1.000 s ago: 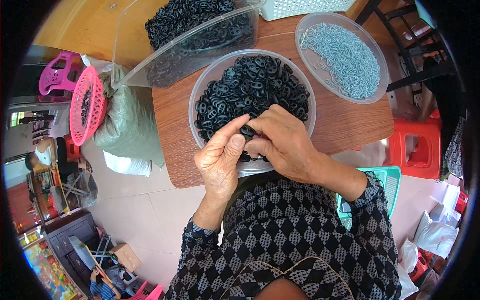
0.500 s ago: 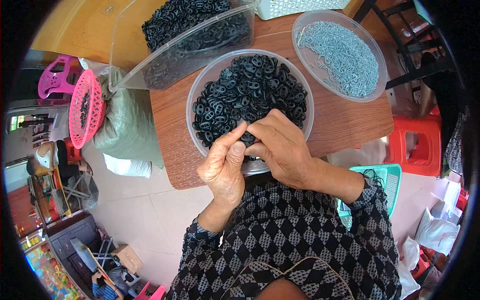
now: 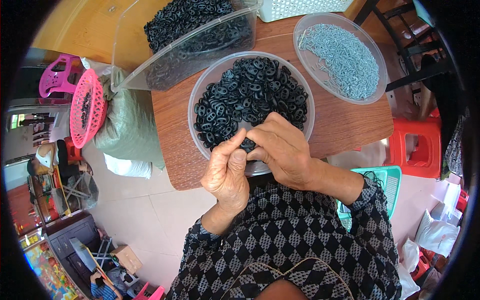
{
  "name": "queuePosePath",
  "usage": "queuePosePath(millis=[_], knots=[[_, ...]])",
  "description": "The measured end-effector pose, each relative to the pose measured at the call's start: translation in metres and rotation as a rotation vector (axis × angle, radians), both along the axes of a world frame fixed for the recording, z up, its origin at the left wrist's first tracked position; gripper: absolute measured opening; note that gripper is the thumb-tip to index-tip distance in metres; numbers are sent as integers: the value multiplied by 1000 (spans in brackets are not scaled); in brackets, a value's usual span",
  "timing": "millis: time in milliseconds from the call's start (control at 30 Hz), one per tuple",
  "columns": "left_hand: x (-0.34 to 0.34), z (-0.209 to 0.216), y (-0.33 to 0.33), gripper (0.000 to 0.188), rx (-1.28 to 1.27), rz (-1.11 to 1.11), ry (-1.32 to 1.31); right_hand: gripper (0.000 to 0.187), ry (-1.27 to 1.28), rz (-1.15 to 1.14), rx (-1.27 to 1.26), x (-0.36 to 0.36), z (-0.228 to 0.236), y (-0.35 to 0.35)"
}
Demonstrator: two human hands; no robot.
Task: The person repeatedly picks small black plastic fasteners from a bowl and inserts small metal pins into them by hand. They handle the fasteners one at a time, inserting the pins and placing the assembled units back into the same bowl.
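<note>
Between my fingertips is a small black oval plastic piece with holes [image 3: 247, 144], held over the near rim of a round clear tub [image 3: 194, 131]. My left hand [image 3: 226, 170] pinches its left side with thumb and forefinger. From the right, my right hand [image 3: 281, 150] grips the same piece, its other fingers curled over. Several loose black pieces like it [image 3: 250, 92] are heaped in the tub. Beyond, to the right, a round clear tray [image 3: 320, 89] holds many small silvery screws [image 3: 345, 60]. Whether a screw is in the held piece is hidden by my fingers.
A large clear bin [image 3: 187, 60] of more black pieces stands at the back left of the wooden table [image 3: 350, 125]. A white perforated basket [image 3: 300, 6] is at the back. Left are a pink basket [image 3: 87, 107] and sack [image 3: 125, 125]; right, a red stool [image 3: 417, 145] and green basket [image 3: 392, 182].
Both hands have shifted slightly down in the picture, the left one a little to the right as well. The black piece stays pinched between them.
</note>
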State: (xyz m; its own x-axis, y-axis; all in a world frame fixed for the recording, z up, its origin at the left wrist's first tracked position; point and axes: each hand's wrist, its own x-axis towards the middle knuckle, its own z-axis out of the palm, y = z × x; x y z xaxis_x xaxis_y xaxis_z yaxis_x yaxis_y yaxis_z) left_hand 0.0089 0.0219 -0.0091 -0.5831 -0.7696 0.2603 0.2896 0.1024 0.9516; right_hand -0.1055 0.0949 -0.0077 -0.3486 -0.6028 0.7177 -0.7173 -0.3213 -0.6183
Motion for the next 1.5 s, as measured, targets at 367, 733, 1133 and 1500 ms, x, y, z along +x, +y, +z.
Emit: queuePosePath(millis=[367,733,1133,1500], knots=[[-4,-11,3,25,-43,60,-2,34,25,-54,-21,3,-3,-1],[-11,19,-17,28,168,-187,-247,10,-189,-44,178,-24,7,1],[4,11,-45,11,-452,-183,-479,28,208,-737,282,-243,79,-66],[-29,11,-53,31,-1003,-259,-522,14,-154,-453,340,-157,46,-18]])
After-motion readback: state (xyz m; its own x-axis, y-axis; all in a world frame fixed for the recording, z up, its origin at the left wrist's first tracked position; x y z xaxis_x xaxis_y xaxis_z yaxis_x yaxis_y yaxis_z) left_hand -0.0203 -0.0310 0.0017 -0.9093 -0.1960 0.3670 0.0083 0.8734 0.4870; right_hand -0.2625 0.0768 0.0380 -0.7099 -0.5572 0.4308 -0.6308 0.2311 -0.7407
